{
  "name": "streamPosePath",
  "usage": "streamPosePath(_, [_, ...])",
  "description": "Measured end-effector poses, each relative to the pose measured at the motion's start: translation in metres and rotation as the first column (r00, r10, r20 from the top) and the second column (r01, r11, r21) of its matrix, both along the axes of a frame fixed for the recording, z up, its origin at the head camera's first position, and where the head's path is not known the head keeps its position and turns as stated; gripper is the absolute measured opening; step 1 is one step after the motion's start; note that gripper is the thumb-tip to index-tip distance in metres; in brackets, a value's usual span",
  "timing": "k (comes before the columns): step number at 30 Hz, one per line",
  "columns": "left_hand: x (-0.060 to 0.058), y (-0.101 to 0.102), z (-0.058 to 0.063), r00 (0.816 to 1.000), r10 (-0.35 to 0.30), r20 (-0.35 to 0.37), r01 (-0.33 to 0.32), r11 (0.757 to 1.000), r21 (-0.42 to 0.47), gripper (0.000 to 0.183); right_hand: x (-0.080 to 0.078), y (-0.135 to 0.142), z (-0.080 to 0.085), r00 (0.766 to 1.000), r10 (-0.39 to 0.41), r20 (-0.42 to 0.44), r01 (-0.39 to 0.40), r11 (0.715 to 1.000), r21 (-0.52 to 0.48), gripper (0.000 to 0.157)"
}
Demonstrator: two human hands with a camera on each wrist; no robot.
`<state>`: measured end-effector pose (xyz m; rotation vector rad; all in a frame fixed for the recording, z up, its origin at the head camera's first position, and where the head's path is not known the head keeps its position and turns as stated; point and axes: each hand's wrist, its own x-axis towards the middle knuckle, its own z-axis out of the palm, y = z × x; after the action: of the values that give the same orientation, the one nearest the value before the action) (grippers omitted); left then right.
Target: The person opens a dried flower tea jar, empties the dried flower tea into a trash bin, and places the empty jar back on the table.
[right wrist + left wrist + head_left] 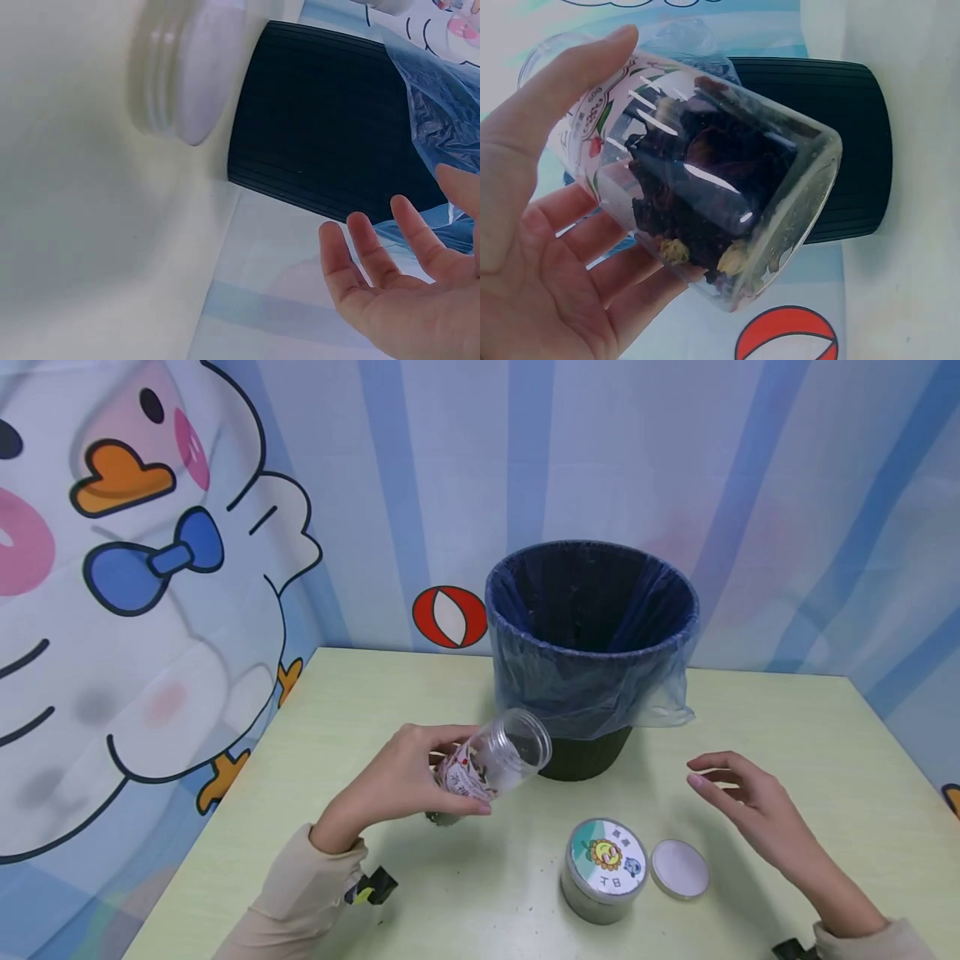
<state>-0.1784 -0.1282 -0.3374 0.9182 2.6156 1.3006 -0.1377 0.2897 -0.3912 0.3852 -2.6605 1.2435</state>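
In the head view my left hand [408,781] grips a clear plastic jar [517,756] round its labelled middle. The jar is tilted, its uncapped mouth up and to the right, in front of the bin. Dark dried petals [720,165] and a few small yellowish buds lie inside, as the left wrist view shows. My right hand [757,806] hovers over the right of the table, fingers loosely bent and holding nothing. Nearest to it is a round white lid [680,869] on the table. Beside that lid stands a round tin [600,906] with a sunflower picture on top.
A black bin [588,760] with a blue plastic liner [570,693] stands at the back of the pale table [375,693]. Behind hangs a blue-striped cloth [457,468] with a cartoon duck. Small dark crumbs are scattered near the table's front.
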Motion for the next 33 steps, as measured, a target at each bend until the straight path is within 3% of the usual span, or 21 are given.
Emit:
streamPosePath(14, [-0.001,0.004,0.022,0.99,0.138,-0.013,-0.136,0.988,0.078,0.074,-0.012,-0.008,0.004,0.995,-0.006,-0.102,-0.007,0.993,-0.12,0.019])
streamPosePath(23, [-0.007,0.006,0.039,0.975,0.187,-0.118,-0.175,0.979,0.104,0.077,-0.02,-0.016,0.019,0.986,-0.059,-0.156,0.025,0.976,-0.216,0.02])
streamPosePath(27, [-0.012,0.008,0.048,0.968,0.197,-0.154,-0.179,0.976,0.124,0.073,-0.025,-0.02,0.031,0.977,-0.093,-0.191,0.039,0.963,-0.265,0.023])
streamPosePath(33, [-0.017,0.008,0.057,0.963,0.206,-0.177,-0.186,0.975,0.123,0.071,-0.034,-0.025,0.045,0.967,-0.114,-0.226,0.017,0.919,-0.394,0.024])
